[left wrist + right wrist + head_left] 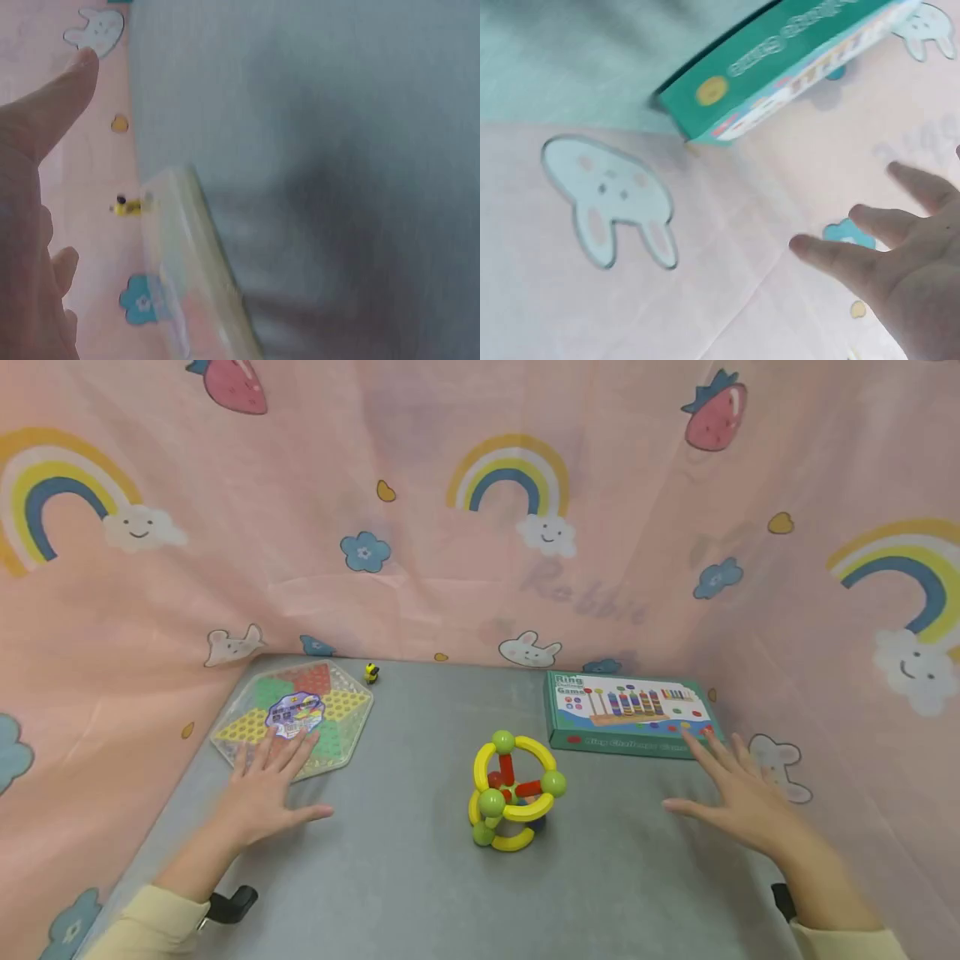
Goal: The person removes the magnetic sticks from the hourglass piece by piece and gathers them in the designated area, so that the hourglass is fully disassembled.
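Note:
My left hand (262,797) hovers with fingers spread over the near edge of a hexagonal Chinese checkers box (348,747) at the left of the table. On the right, my right hand (742,797) is held in the air by the front corner of a green Ring Challenge Game box (622,742), its fingers spread too. Neither hand holds anything. Between them stands a yellow, green and red ball-and-rod toy (528,812), with a dark part partly hidden behind it. In the left wrist view the thumb (71,90) points away from the checkers box (214,300).
A tiny yellow-and-black figure (372,673) sits at the back of the grey table (405,893), beside the checkers box. A pink cloth (450,602) printed with rainbows and rabbits hangs behind the table and along both sides.

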The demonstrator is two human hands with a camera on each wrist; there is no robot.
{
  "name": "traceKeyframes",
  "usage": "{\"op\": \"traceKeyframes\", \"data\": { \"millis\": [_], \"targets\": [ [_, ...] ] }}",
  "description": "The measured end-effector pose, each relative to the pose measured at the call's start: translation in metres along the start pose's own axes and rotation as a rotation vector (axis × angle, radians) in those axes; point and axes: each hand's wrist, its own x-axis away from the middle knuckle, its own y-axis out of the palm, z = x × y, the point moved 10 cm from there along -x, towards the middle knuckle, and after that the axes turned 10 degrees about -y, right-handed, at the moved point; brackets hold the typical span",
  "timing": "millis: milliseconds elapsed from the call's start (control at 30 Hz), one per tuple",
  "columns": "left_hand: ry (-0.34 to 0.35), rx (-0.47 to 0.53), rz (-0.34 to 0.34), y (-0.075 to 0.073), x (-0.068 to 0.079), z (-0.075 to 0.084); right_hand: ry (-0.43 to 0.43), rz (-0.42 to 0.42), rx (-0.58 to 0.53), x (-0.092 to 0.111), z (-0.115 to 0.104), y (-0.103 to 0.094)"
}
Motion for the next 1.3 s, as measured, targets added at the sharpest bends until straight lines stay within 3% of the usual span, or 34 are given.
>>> {"op": "traceKeyframes", "data": {
  "millis": [200,400,500,667,1000,1133,1300],
  "targets": [
    [0.112,0.063,0.045,0.008,-0.007,0.041,-0.062,0.062,-0.131,-0.009,-0.028,-0.011],
    [0.206,0.122,0.032,0.025,-0.015,0.094,-0.071,0.044,-0.216,-0.016,-0.048,0.003],
    [0.263,0.178,0.002,0.040,-0.014,0.123,-0.072,0.032,-0.255,-0.024,-0.058,0.013],
    [0.306,0.252,-0.119,0.071,-0.011,0.165,-0.096,0.022,-0.331,-0.039,-0.077,0.032],
    [0.217,0.336,-0.286,0.099,-0.021,0.210,-0.281,0.051,-0.474,-0.064,-0.127,0.059],
    [0.233,0.304,-0.247,0.106,-0.026,0.222,-0.308,0.066,-0.521,-0.066,-0.140,0.063],
    [0.227,0.364,-0.216,0.106,-0.030,0.227,-0.334,0.076,-0.564,-0.067,-0.149,0.067]
  ]
}}
